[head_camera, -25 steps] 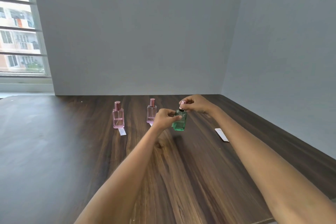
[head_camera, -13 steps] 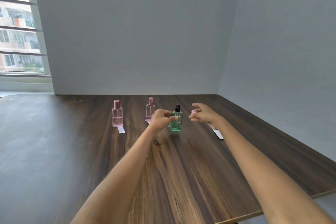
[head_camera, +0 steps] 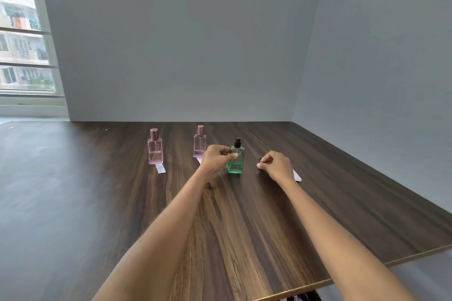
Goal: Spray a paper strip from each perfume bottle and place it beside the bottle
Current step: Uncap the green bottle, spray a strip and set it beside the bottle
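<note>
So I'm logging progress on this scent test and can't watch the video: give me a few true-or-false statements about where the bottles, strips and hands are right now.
1. The left hand grips the green perfume bottle. True.
2. The green bottle's black spray nozzle is covered by a cap. False: it is bare.
3. A paper strip lies in front of the leftmost pink perfume bottle. True.
4. The right hand holds a paper strip up to the nozzle. False: it is low over the table, pinching a small dark thing; a strip lies just behind it.
5. All three bottles are pink. False: two are pink, one green.
</note>
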